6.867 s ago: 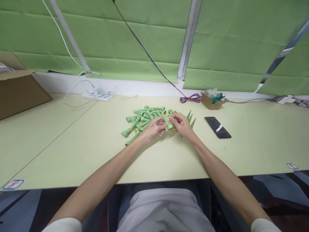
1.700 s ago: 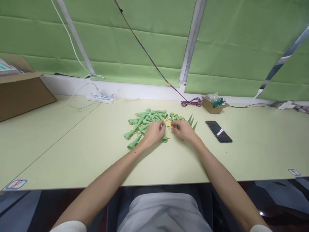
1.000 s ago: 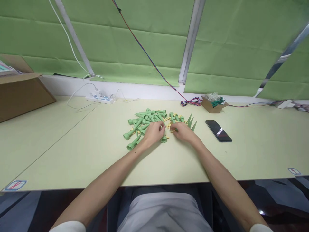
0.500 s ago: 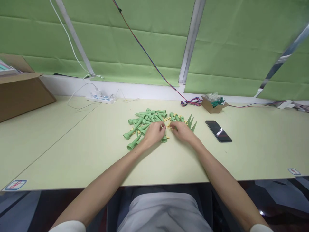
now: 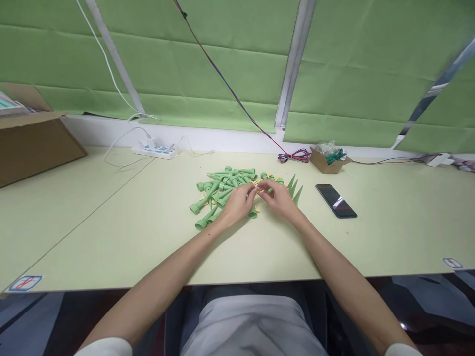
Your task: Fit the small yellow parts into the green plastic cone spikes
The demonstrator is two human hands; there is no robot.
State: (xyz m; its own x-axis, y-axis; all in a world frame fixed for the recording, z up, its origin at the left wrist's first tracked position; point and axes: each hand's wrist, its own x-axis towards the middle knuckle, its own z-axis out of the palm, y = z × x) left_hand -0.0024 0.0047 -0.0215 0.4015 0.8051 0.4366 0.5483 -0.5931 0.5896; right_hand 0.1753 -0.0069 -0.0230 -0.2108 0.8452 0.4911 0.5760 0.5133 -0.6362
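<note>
Several green plastic spikes with round caps (image 5: 203, 201) lie in a loose pile on the pale table. Small yellow pieces (image 5: 258, 209) are scattered among them and between the hands. My left hand (image 5: 239, 201) is at the pile's right side, its fingers bent together around something too small to make out. Close beside it, my right hand (image 5: 275, 196) has thumb and fingers pinched, nearly touching the left fingertips; what it holds is hidden. More green spikes (image 5: 293, 187) lie just beyond and to the right of my right hand.
A black phone (image 5: 336, 201) lies to the right. Behind it stand a small cardboard box (image 5: 325, 163) with plastic wrap and a coiled red-blue cable (image 5: 295, 156). A white power strip (image 5: 156, 151) is at the back left, and a large cardboard box (image 5: 37, 148) stands far left.
My right hand has moved slightly left, bringing its fingertips against or very near those of my left hand. My left hand has barely moved.
</note>
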